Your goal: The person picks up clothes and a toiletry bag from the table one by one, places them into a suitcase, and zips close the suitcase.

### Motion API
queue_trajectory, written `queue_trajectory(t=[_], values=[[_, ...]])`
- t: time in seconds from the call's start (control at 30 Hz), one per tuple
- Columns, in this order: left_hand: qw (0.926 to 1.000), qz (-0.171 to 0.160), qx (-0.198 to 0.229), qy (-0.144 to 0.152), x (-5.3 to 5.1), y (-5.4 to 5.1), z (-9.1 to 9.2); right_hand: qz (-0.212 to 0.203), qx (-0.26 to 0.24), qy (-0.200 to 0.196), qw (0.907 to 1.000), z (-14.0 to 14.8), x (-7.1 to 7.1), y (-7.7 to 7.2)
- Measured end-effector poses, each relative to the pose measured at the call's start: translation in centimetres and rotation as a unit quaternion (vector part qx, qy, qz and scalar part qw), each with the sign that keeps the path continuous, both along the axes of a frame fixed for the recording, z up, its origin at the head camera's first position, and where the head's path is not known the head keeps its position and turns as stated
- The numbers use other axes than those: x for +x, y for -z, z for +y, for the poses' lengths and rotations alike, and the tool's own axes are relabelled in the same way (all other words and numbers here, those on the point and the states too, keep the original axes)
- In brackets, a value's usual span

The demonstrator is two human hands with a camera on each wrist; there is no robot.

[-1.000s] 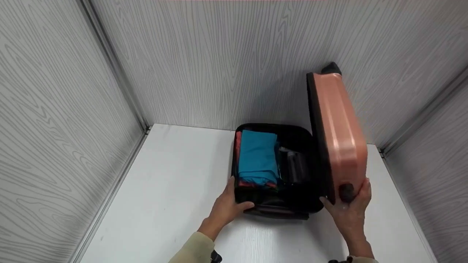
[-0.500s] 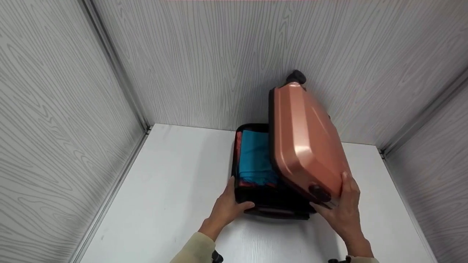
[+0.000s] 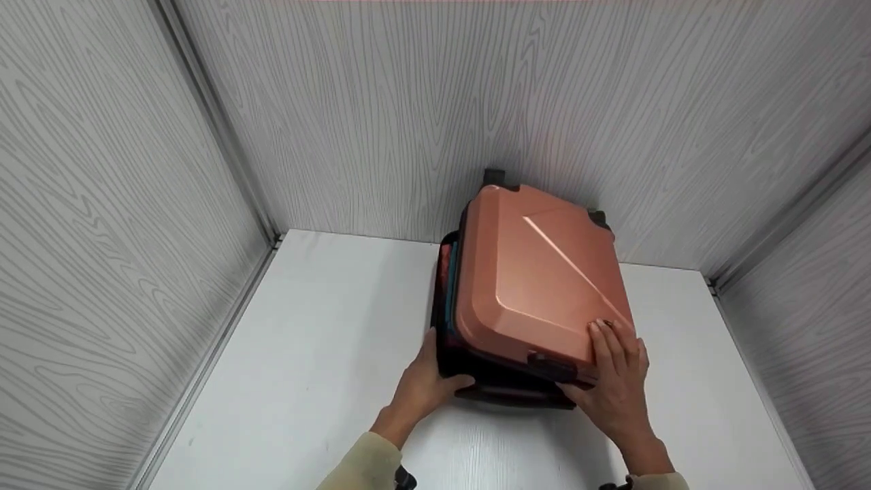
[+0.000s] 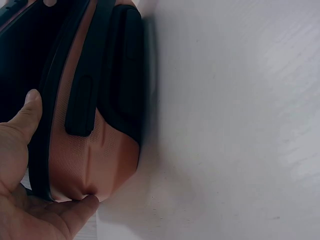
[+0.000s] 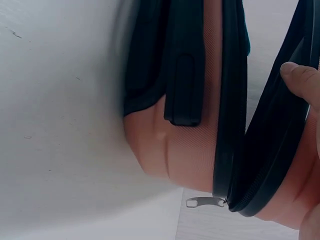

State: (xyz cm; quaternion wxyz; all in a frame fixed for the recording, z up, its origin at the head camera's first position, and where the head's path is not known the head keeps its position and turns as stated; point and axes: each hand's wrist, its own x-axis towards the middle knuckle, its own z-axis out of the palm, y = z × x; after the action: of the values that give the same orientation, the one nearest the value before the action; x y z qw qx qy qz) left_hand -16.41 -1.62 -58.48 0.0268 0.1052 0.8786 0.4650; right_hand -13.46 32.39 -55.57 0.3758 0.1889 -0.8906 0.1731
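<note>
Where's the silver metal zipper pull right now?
In the right wrist view, the silver metal zipper pull sits at bottom centre, beside where the black rims of the copper-pink hard-shell suitcase meet, below its black carry handle.

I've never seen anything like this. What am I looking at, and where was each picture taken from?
There's no machine, just a person's bare left hand and right hand. The wide picture comes from the head, looking down; the two close ones come from the wrists. On the white surface lies a copper-coloured suitcase, partly open. The left hand grips the base at its near left corner; the right holds the slanting lid at its near right corner. Blue cloth and something red show inside.
</note>
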Motion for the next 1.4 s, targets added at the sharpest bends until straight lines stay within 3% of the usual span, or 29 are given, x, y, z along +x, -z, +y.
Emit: queue_trajectory(t=[0.13, 0.53, 0.77, 0.93, 1.13, 1.2, 1.27, 1.33, 1.4], values=[[0.9999, 0.015, -0.001, 0.000, -0.1, 0.0, 0.0, 0.003, 0.030, -0.008, 0.9995, -0.4, 0.0, 0.4], [0.9998, -0.001, 0.018, -0.001, 0.1, -0.2, 0.2, 0.003, 0.090, -0.023, 0.9957, -1.2, -0.1, 0.5], [0.9999, -0.010, 0.004, -0.005, 0.3, -0.2, 0.2, -0.035, 0.107, -0.020, 0.9934, -1.1, 0.3, 0.3], [1.0000, 0.003, -0.002, -0.003, 0.3, -0.2, 0.2, -0.048, 0.064, -0.043, 0.9958, -1.3, 0.5, -0.3], [0.9999, 0.000, -0.009, 0.006, 0.1, -0.3, 0.0, -0.028, -0.073, -0.038, 0.9962, -1.2, 0.2, -0.8], [0.9998, -0.010, -0.013, 0.011, 0.0, -0.5, -0.2, -0.053, -0.138, -0.011, 0.9889, -0.7, 0.2, -1.1], [0.9995, -0.021, -0.018, 0.015, -0.2, -0.9, -0.4, -0.104, -0.209, 0.026, 0.9721, -0.2, 0.0, -1.5], [0.9993, -0.027, -0.018, 0.018, -0.5, -1.2, -0.5, -0.171, -0.281, 0.063, 0.9422, 0.4, -0.1, -2.0], [0.9994, -0.028, -0.006, 0.019, -0.9, -1.6, -0.5, -0.245, -0.345, 0.087, 0.9018, 0.8, -0.3, -2.4]])
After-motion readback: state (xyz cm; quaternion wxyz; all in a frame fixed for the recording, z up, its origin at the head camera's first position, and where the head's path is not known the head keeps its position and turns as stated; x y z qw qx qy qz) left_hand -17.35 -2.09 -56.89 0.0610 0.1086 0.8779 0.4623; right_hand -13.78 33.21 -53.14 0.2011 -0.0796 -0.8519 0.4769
